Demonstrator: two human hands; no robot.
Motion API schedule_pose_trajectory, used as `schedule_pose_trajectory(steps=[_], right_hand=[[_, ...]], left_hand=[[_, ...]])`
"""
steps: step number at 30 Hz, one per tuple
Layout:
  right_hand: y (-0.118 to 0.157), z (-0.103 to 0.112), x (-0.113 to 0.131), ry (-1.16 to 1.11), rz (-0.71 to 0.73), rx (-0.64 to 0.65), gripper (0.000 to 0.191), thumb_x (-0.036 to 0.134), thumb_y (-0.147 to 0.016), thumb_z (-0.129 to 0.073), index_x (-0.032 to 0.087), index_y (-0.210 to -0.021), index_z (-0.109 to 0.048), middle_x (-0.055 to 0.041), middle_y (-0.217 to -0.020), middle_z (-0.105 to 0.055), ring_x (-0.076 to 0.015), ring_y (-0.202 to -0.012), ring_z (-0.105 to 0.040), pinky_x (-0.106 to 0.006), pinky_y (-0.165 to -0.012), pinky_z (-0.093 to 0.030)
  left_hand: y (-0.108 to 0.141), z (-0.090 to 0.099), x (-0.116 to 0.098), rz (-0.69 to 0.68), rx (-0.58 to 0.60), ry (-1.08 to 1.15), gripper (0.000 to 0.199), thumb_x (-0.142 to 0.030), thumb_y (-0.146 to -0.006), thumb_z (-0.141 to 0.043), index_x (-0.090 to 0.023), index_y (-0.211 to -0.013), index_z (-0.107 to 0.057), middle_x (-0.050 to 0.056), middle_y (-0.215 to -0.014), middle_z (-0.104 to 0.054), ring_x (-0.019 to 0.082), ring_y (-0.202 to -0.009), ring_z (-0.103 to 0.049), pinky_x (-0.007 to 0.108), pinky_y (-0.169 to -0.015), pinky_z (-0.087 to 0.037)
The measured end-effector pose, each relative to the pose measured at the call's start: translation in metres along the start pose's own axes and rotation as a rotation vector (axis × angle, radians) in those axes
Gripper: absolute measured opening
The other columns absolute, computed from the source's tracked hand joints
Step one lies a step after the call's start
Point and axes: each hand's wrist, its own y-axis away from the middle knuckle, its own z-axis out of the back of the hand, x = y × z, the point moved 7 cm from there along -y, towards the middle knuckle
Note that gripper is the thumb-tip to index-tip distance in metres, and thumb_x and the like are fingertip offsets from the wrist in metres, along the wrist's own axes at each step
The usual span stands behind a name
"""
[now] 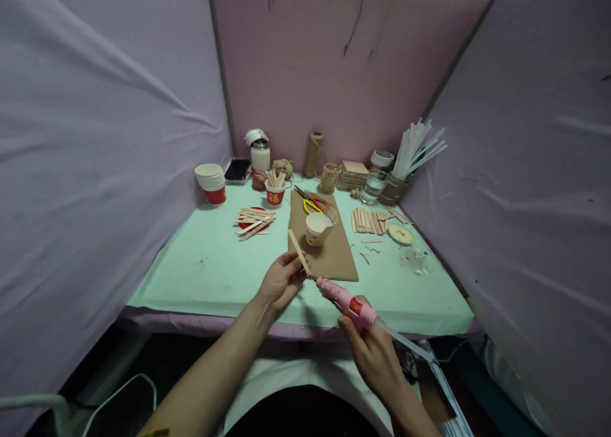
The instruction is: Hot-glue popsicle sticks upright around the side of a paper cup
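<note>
Between the fingers of my left hand (282, 280) is a flat wooden craft stick (298, 249), its far end pointing up and away. My right hand (377, 354) grips a pink hot glue gun (347, 301), with a long translucent glue stick (403, 340) coming out of its back. The gun's nozzle is at the near end of the craft stick; whether they touch I cannot tell. Just beyond, a white paper cup (315, 228) stands on a brown cardboard sheet (334, 259). Scissors with red and yellow handles (312, 205) lie behind the cup.
Craft sticks (255, 219) lie piled at left, near a red cup of sticks (275, 194) and stacked paper cups (210, 181). To the right are more sticks (367, 221), a round lid (400, 235), a water glass (373, 187) and a holder of glue sticks (415, 147). Fabric walls enclose the table.
</note>
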Motion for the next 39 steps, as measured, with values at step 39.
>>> schedule_pose_trajectory(steps=[39], right_hand=[[-0.125,0.061,0.050,0.266,0.313,-0.219,0.019,0.038,-0.091,-0.057,0.020,-0.092,-0.065,-0.0066,-0.092,-0.067,-0.0213,-0.088,-0.061,-0.035,-0.081,-0.042]], left_hand=[[-0.024,-0.038,-0.057,-0.586,0.051,-0.877,0.011,-0.013,-0.069,-0.075,-0.021,-0.076,-0.077,0.004,-0.081,-0.070,0.018,-0.081,-0.060,0.026,-0.081,-0.043]])
